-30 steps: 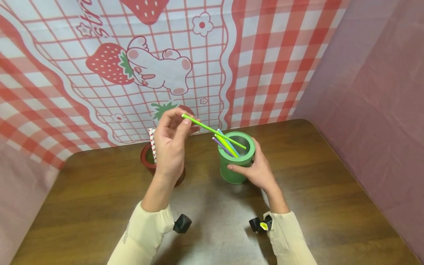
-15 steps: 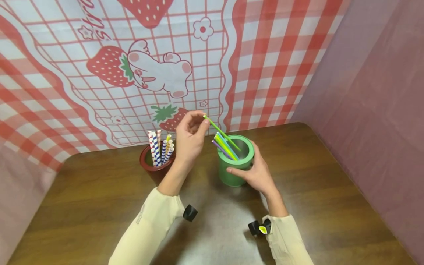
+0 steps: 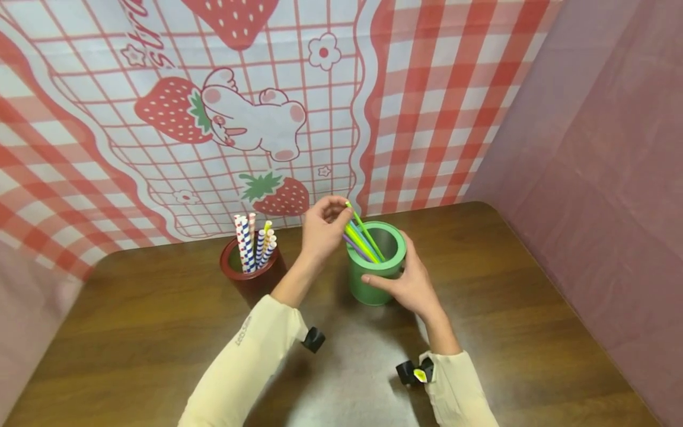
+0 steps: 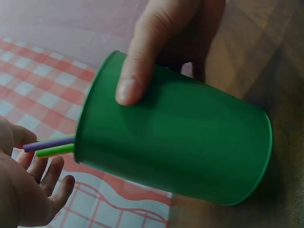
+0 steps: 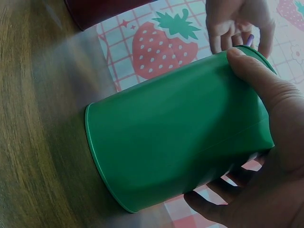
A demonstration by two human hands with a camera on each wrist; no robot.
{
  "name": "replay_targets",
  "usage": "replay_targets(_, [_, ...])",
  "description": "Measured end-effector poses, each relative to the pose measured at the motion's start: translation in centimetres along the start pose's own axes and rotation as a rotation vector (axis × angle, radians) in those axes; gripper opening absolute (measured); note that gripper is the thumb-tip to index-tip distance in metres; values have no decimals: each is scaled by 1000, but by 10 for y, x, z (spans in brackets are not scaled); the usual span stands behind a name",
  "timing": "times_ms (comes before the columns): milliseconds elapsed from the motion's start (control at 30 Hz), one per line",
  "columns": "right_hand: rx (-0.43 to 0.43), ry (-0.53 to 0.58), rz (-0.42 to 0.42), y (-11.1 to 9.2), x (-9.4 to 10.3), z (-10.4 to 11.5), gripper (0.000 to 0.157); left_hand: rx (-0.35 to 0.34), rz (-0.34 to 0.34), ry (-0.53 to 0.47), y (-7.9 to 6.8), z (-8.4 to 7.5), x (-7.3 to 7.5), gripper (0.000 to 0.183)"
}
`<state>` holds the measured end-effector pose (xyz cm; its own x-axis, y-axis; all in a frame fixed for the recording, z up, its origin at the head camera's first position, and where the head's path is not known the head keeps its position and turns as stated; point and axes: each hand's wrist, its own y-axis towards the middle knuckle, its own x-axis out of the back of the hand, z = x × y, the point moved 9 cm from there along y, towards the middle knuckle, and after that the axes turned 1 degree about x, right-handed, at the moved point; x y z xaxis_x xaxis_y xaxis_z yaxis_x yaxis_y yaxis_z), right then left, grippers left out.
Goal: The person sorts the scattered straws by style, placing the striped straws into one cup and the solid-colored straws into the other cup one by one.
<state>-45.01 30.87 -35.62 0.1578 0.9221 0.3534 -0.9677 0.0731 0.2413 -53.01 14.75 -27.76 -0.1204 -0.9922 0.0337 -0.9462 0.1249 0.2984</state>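
My left hand [image 3: 322,228] pinches the upper end of a thin green straw [image 3: 365,230] between thumb and fingertips. The straw slants down into a green can [image 3: 373,289], its lower end inside. Beside it, purple, yellow-green and blue straws [image 3: 361,243] lean on the can's left rim. The left wrist view shows a purple straw [image 4: 52,143] sticking out close to the left fingers. My right hand [image 3: 411,284] grips the can from its right side, thumb across the front and the other fingers behind, as the right wrist view also shows. The can stands upright on the table.
A dark red can [image 3: 261,283] with several patterned paper straws [image 3: 248,243] stands on the left of the wooden table [image 3: 133,332]. A strawberry-print cloth [image 3: 256,124] hangs behind the table, and a pink-purple cloth [image 3: 587,148] hangs on the right.
My left hand has moved right and down, bringing the green straw from a low slant above the can to a steeper lean, deeper inside. The right hand keeps its grip.
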Motion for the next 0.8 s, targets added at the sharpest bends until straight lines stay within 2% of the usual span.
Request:
replay_targets(100, [0, 1, 0, 0, -1, 0, 99, 33, -9, 14, -2, 7, 1, 12])
replay_targets(300, [5, 2, -6, 0, 1, -1, 100, 57, -29, 15, -6, 11, 3, 13])
replay_targets(467, [19, 10, 4, 1, -5, 2, 99, 62, -65, 34, -14, 9, 20, 19])
replay_targets(667, [17, 7, 4, -3, -3, 2, 100, 20, -37, 95, -37, -1, 34, 20])
replay_targets(800, [35, 12, 3, -2, -2, 5, 99, -49, -11, 115, -54, -18, 46, 19])
